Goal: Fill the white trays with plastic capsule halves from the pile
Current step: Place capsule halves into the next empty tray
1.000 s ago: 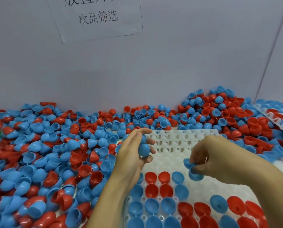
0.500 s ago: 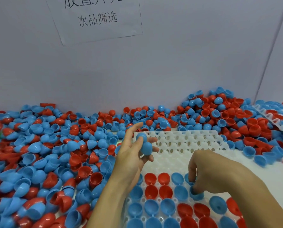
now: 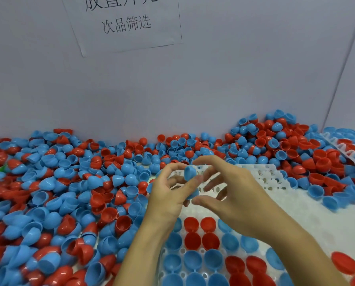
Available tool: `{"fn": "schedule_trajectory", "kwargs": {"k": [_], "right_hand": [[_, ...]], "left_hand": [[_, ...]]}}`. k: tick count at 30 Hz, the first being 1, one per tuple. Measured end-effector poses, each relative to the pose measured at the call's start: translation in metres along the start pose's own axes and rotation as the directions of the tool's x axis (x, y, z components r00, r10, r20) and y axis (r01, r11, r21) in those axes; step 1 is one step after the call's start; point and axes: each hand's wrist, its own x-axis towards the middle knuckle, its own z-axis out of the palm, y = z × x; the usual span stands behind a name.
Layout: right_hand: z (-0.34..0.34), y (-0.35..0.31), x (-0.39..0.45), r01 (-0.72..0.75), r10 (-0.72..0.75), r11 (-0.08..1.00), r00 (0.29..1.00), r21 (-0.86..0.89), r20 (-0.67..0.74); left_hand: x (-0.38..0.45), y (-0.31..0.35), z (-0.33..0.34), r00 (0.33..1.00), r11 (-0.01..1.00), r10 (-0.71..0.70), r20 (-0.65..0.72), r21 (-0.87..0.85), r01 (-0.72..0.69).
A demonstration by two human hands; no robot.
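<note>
Above the white tray, a blue capsule half is pinched in the grip of the left hand; the right hand is held just beside it with fingers spread, gripping nothing; red and blue halves are seated in the tray's near rows; the pile is heaped to the left and behind, against the grey wall.

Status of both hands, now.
Left hand: holding blue capsule halves in its fingers, above the tray.
Right hand: open, fingers spread, reaching toward those halves.
</note>
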Motion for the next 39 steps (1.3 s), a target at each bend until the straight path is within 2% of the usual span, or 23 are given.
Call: {"fn": "schedule_trajectory", "kwargs": {"k": [6,10,16,19,26,28,30,35,39], "right_hand": [[0.013,0.001,0.005,-0.029,0.033,0.998,0.996,0.052,-0.078],[0.009,0.006,0.005,-0.093,0.104,0.991,0.989,0.101,-0.110],[0.003,0.006,0.006,-0.134,0.156,0.958,0.985,0.255,-0.069],[-0.001,0.009,0.005,-0.138,0.160,0.959,0.984,0.248,-0.072],[-0.009,0.012,0.006,-0.137,0.137,0.991,0.985,0.007,-0.102],[-0.024,0.016,0.003,-0.184,0.178,0.981,0.979,-0.057,-0.098],[-0.045,0.022,-0.003,-0.260,0.259,0.958,0.966,-0.121,-0.019],[-0.073,0.035,-0.016,-0.420,0.497,0.854,0.832,-0.306,0.247],[-0.070,0.037,-0.020,-0.465,0.616,0.769,0.721,-0.439,0.316]], "left_hand": [[-0.001,0.001,0.000,0.999,0.998,0.038,0.019,0.048,-0.039],[0.000,0.002,-0.001,0.999,1.000,0.005,0.052,-0.029,-0.004],[-0.003,0.007,-0.003,0.996,0.998,-0.004,0.095,-0.057,0.009],[-0.002,0.006,-0.001,0.995,0.998,0.005,0.102,-0.060,0.001],[-0.004,0.002,0.005,0.989,0.999,-0.011,0.150,-0.050,0.019],[-0.003,0.002,0.005,0.993,0.997,-0.014,0.118,-0.077,0.023],[-0.002,0.002,0.003,0.996,0.993,-0.019,0.085,-0.117,0.029],[0.000,0.001,0.001,0.999,0.989,-0.024,0.040,-0.142,0.030],[0.000,0.001,0.001,0.999,0.988,-0.027,0.040,-0.152,0.033]]}}
